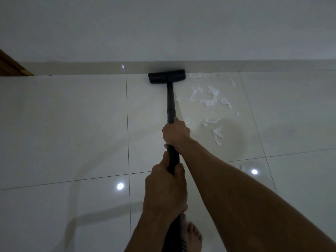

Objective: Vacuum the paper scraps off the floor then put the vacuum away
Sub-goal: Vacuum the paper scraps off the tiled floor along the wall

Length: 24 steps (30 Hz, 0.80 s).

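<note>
A black vacuum wand [170, 104] runs from my hands down to a wide black floor head [167, 76], which sits flat on the tiles against the skirting. My right hand [176, 132] grips the wand higher up its length. My left hand [166, 190] grips it lower, nearer my body. Several white paper scraps [211, 99] lie scattered on the floor to the right of the wand, the nearest row level with the head. One more scrap [217, 135] lies closer, right of my right hand.
Glossy cream floor tiles [72, 124] meet a white wall [163, 30] at a beige skirting [81, 69]. A wooden door frame [12, 67] shows at far left. My bare foot [192, 233] stands below the wand. Ceiling lights reflect in the tiles.
</note>
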### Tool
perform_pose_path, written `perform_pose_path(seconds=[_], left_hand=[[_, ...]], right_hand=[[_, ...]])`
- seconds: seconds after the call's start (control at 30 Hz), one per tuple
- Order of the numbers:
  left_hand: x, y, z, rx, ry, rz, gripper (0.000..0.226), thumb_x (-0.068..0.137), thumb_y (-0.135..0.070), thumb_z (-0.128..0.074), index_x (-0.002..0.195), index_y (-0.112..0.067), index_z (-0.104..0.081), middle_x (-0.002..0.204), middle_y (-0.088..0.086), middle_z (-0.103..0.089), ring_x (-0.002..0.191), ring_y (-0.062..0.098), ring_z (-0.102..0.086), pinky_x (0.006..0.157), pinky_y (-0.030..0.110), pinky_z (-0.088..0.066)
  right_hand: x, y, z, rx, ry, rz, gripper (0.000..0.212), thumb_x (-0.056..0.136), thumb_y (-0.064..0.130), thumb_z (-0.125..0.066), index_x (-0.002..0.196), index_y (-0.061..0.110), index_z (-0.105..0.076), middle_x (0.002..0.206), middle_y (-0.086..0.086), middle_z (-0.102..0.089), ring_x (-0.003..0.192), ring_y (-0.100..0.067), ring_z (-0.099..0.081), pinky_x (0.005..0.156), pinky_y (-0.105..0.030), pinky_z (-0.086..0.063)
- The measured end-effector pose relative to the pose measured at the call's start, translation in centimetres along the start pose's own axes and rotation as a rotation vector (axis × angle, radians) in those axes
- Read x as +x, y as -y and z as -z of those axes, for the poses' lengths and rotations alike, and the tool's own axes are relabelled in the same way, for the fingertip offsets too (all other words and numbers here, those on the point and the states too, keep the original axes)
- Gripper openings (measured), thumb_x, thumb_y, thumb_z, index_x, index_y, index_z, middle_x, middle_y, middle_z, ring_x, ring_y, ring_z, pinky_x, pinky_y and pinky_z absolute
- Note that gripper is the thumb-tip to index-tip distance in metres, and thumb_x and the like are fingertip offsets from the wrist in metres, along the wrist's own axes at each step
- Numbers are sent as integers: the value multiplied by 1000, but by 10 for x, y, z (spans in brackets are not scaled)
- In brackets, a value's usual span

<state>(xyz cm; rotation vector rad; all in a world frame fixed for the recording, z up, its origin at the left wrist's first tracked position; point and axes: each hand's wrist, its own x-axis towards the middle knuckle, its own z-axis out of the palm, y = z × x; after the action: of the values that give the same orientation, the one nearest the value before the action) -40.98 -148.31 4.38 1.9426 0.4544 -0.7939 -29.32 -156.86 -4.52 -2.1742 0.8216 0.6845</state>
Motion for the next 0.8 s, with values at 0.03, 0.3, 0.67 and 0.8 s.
perform_pose_path(seconds=[0.03, 0.3, 0.67, 0.8], left_hand=[[1, -2, -5, 30, 3, -5, 35, 102, -36, -46, 137, -35, -48, 80, 11, -68, 75, 34, -75, 72, 50, -63], [-13, -4, -36, 95, 29, -16, 37, 102, -37, -45, 138, -30, -47, 97, 18, -72, 82, 35, -74, 79, 50, -62], [-68, 17, -61, 218, 8, -60, 37, 103, -34, -43, 138, -25, -51, 98, 11, -73, 85, 28, -73, 82, 36, -61], [-91, 40, -65, 259, 35, -68, 34, 104, -35, -43, 131, -21, -55, 91, 6, -69, 76, 22, -69, 77, 28, -57]], right_hand=[[3, -4, 3, 30, -37, -18, 39, 99, 15, -42, 138, 9, -45, 102, -5, -51, 61, -11, -54, 47, -18, -37], [-3, -33, 22, 50, -59, -34, 42, 99, 17, -44, 140, 12, -43, 102, -4, -53, 52, -7, -48, 34, -15, -29], [-48, -86, 22, 91, -33, -60, 39, 98, 18, -45, 137, 12, -45, 91, -1, -50, 51, -6, -48, 38, -16, -29], [-72, -106, 9, 75, -29, -47, 42, 98, 16, -44, 139, 9, -43, 90, 0, -49, 56, -8, -49, 42, -19, -32]])
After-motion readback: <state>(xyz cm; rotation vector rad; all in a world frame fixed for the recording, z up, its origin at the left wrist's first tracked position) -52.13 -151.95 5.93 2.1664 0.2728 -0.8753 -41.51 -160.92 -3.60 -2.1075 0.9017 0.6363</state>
